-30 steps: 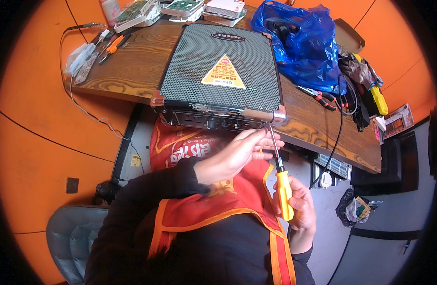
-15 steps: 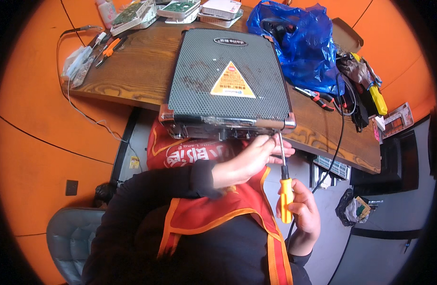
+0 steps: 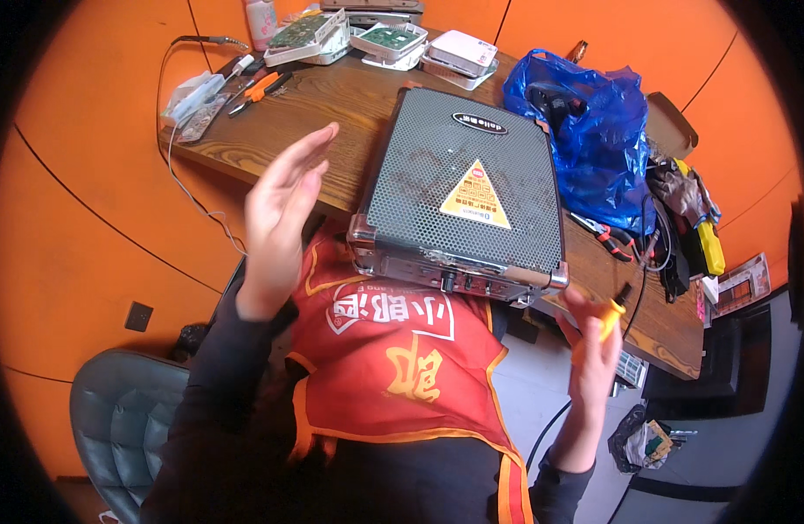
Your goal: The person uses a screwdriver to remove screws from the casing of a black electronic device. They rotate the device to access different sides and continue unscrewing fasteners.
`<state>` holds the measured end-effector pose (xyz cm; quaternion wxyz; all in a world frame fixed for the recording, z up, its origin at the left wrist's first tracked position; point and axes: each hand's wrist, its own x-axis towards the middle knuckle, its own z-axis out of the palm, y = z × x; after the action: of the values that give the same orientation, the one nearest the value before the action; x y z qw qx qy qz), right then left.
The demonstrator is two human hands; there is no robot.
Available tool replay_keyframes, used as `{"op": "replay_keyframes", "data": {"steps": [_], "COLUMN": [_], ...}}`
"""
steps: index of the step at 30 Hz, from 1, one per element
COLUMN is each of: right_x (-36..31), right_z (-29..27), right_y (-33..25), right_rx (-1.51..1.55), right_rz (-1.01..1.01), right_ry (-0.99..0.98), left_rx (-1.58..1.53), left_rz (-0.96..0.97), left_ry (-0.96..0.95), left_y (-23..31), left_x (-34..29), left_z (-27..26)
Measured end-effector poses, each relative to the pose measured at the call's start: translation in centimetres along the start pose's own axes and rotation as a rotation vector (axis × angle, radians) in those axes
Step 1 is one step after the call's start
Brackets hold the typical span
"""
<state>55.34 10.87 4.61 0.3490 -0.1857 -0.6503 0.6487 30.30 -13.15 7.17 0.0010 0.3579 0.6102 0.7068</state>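
Note:
A boxy speaker (image 3: 419, 188) with a dark mesh grille, metal corners and a triangular yellow-and-white sticker lies grille up at the table's near edge. Knobs and sockets show on the side facing me. My left hand (image 3: 282, 214) is raised just left of the speaker, fingers stretched out and holding nothing. Beside the speaker's near right corner, my right hand (image 3: 591, 345) is closed round a yellow-handled screwdriver (image 3: 611, 320). The screwdriver's shaft is foreshortened and hard to see.
On the wooden table (image 3: 332, 96) stand white cases with green circuit boards (image 3: 390, 37). Orange-handled pliers (image 3: 261, 87) lie at the left. A blue plastic bag (image 3: 585, 140), red-and-black pliers (image 3: 613, 243) and gloves (image 3: 684, 190) are at the right. A grey padded chair (image 3: 127, 428) stands lower left.
My left hand has left the speaker's near edge and risen to its left. My right hand has lifted the screwdriver away from the corner and tilted it. The speaker sits turned, and the view has shifted.

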Motion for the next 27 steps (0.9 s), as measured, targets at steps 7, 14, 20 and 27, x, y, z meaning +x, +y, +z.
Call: {"op": "replay_keyframes", "data": {"steps": [7, 14, 20, 27], "right_x": [3.4, 3.8, 6.9, 7.3], "right_z": [2.2, 3.7, 5.0, 4.0], "right_y": [2.9, 2.1, 1.3, 3.3], "right_rx": [-0.244, -0.129, -0.258, -0.123], "right_rz": [-0.038, -0.126, -0.16, -0.113], "right_ry": [-0.123, -0.084, -0.096, -0.123], "left_rx": [-0.599, -0.481, -0.419, -0.437], "left_rz": [-0.243, -0.383, -0.521, -0.337], "left_ry": [-0.176, -0.05, 0.079, 0.057], "left_y": [-5.9, -3.7, -2.4, -5.3], "left_x": [-0.4, 0.3, 2.0, 1.4], "left_z": [3.7, 3.6, 3.8, 4.5]}}
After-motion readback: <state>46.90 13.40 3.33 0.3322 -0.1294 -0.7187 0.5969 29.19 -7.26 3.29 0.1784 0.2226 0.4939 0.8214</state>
